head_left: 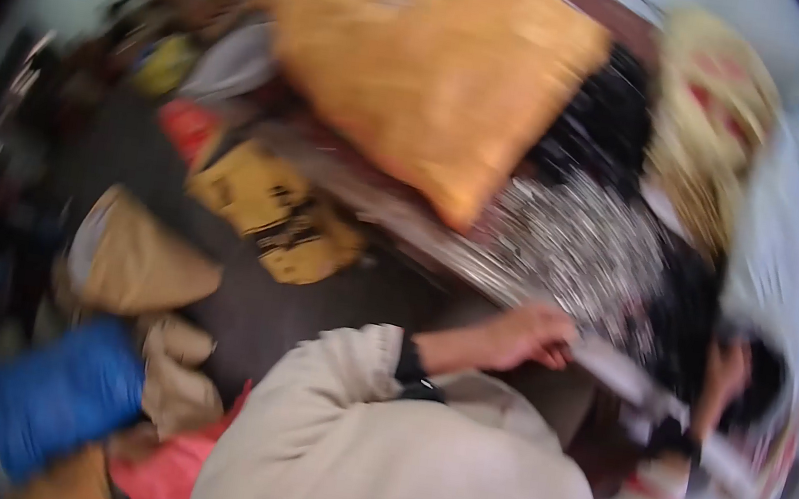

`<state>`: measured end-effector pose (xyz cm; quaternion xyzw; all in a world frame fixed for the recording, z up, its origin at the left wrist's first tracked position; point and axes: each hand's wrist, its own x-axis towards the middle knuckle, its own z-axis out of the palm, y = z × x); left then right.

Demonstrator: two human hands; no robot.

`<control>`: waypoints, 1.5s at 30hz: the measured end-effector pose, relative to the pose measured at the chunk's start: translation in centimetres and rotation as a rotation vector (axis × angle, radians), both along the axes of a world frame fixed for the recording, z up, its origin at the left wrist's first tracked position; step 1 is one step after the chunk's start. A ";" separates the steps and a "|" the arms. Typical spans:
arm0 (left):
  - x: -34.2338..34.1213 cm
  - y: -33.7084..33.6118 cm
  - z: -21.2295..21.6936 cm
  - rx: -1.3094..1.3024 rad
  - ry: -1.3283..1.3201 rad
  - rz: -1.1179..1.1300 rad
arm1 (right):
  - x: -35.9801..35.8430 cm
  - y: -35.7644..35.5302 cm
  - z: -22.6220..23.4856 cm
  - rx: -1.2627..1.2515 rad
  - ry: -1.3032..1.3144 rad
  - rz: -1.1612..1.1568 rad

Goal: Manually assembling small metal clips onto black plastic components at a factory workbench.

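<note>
The whole picture is smeared by motion. My left hand (537,338), with a dark cuff at the wrist, is at the near edge of a low table (626,372). Its fingers look curled inward, and whatever they may hold does not show. Just beyond it lies a heap of shiny silvery-grey pieces (576,248), too blurred to name. Farther right, my right hand (728,379) is beside black plastic (682,312) and the lower end of a large white sack (797,221). Its fingers are too blurred to read.
A big orange-yellow package (434,62) covers the table's far left part. A pale yellow bag (704,118) stands behind the heap. On the floor to the left lie a flattened yellow bag (278,213), a brown sack (144,256), a blue bundle (62,397) and pinkish-red fabric (169,467).
</note>
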<state>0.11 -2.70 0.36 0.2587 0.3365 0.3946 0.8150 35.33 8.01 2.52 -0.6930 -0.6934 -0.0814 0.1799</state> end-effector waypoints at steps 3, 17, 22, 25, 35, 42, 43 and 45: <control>-0.9 -0.4 0.1 0.041 -0.084 0.122 | 2.0 0.2 1.8 0.090 -0.136 0.088; -6.5 -2.2 0.9 0.080 -0.055 0.415 | -5.6 -0.8 3.7 0.198 0.078 0.325; -5.2 -1.6 2.2 0.125 -0.035 0.347 | -12.5 -3.4 6.5 -0.143 0.432 0.306; -5.0 -2.0 3.1 0.177 -0.002 0.265 | -19.5 -4.6 4.1 -0.506 0.595 0.805; -6.3 -2.2 2.5 0.255 0.044 0.152 | -21.0 -5.6 -3.0 -0.766 1.266 0.575; -15.0 -8.5 18.0 0.668 -0.139 0.420 | -19.8 -5.8 -1.3 -0.842 1.383 0.456; -15.2 -10.1 20.8 0.827 -0.258 0.379 | -19.7 -6.2 -1.2 -0.838 1.399 0.449; -16.8 -11.0 25.2 1.353 -0.228 -0.333 | -20.5 -6.7 -1.2 -0.824 1.391 0.470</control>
